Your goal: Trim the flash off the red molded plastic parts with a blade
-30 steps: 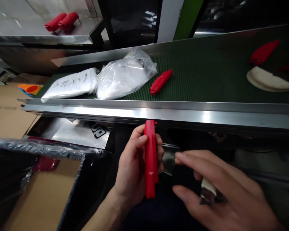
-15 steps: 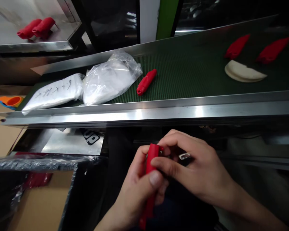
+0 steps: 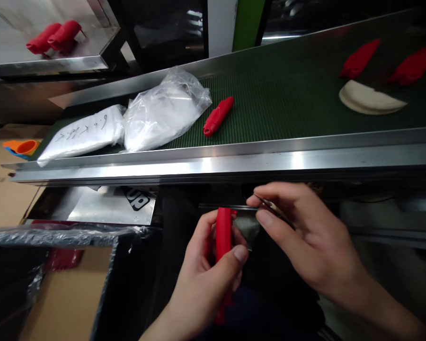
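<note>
Worker's hands in front of a green conveyor belt [image 3: 270, 106]. The left hand [image 3: 209, 279] has its grip wrapped around a long red part [image 3: 223, 232], held lengthwise away from the body, nearer than the belt's metal rail [image 3: 234, 165]. The right hand [image 3: 312, 241], just beside the part's upper end but apart from it, has its grip pinched on a small dark-tipped tool [image 3: 275, 208], largely hidden by the fingers. On the belt, a single red piece [image 3: 218, 117] lies near a clear bag [image 3: 166, 113] with white contents; left of this bag is a white packet [image 3: 83, 132] bearing handwriting. Farther right, two red pieces [image 3: 360, 59] lie behind a beige half-round object [image 3: 371, 99]. Upper left: two red fittings [image 3: 64, 37] on a metal shelf [image 3: 57, 65].
</note>
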Demonstrator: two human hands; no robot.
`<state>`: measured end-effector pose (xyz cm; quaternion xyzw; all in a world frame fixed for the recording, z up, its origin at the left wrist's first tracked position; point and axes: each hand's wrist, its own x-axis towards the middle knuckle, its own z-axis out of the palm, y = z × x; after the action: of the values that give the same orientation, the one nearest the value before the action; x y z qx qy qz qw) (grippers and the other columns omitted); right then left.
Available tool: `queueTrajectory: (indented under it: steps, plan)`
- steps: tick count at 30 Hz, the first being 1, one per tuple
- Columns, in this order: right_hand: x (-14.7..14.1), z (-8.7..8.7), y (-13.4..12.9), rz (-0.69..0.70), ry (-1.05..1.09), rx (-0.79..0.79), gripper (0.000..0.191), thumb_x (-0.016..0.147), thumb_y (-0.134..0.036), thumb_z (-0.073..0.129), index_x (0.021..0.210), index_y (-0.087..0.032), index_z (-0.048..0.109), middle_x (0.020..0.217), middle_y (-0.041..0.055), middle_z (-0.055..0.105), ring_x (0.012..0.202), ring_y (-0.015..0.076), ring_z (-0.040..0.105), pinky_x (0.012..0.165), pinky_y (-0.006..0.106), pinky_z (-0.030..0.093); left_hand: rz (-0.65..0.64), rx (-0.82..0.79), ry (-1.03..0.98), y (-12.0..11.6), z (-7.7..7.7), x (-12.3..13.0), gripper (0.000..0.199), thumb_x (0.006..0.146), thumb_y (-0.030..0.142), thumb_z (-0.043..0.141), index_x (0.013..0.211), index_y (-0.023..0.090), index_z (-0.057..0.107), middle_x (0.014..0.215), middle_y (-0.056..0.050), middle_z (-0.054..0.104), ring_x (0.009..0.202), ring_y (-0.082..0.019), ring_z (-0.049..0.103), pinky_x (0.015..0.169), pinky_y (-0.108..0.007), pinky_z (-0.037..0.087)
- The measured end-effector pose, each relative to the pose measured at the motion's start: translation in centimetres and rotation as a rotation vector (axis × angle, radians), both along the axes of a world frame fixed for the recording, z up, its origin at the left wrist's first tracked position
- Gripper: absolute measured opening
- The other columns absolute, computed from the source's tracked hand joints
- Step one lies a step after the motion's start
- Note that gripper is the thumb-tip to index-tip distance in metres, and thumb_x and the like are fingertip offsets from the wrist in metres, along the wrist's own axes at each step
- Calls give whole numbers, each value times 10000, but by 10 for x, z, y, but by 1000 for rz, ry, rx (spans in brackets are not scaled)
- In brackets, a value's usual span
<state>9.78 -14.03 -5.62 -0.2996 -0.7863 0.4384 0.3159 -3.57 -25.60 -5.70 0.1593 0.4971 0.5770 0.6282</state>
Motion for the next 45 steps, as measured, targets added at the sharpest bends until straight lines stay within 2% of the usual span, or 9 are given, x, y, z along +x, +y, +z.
queueTrajectory:
  steps: [3,6,14,21,24,26,29,32,45]
  plan:
    - [5,-1,-4,80,-47,272,317,918,-74,560,1211,-181,620,1106,47,640,1025,137,604,901,263,500,25,-8,-13,0,0,0,346,899,305,663,1184,261,472,891,14,538,566,-53,462,478,-174,393]
    - [6,-2,-5,103,-86,493,400,863,-9,583,1252,-99,613,1093,115,642,987,208,600,834,381,510,36,-14,-15,-1,0,0,372,890,316,675,1194,260,468,885,10,541,565,-55,461,475,-174,393]
    - [6,-3,-9,87,-119,638,446,823,12,617,1260,-78,622,1081,132,654,936,263,595,749,451,497,39,-37,-2,-3,3,1,383,884,342,686,1189,266,468,839,28,505,543,-46,428,461,-166,367]
    - [7,-9,-4,93,-117,677,439,826,-1,631,1261,-62,618,1069,135,662,918,263,601,723,441,504,28,-78,7,-3,7,2,401,892,359,671,1208,265,443,869,16,507,567,-53,435,489,-184,366]
    - [7,-10,3,27,-114,699,439,818,17,640,1248,-73,628,1078,129,668,932,248,609,763,437,510,28,-61,-51,-4,10,3,374,883,343,680,1189,276,477,906,8,518,594,-52,444,499,-171,373]
    - [8,-9,4,-21,-88,635,421,829,30,623,1236,-75,633,1079,124,665,949,222,609,802,413,515,10,-17,-137,-5,11,4,358,876,333,687,1178,281,500,909,7,523,589,-45,438,488,-151,374]
    - [9,-2,-1,29,-50,479,384,858,28,584,1227,-70,628,1093,117,649,989,187,598,850,363,517,-7,45,-257,-4,10,3,325,886,297,667,1175,289,520,918,4,533,566,-39,449,461,-129,395]
    - [9,2,-9,77,-32,415,360,868,24,563,1204,-86,627,1111,105,635,1017,178,585,860,347,515,-5,87,-323,-1,9,1,273,905,277,634,1161,285,541,932,-3,536,555,-35,464,445,-114,402]
    - [7,-3,-10,94,35,463,384,821,75,570,1169,-72,641,1085,143,639,989,218,591,797,391,530,-55,138,-425,1,10,0,290,923,271,572,1207,303,525,956,-18,507,554,-31,450,426,-87,379]
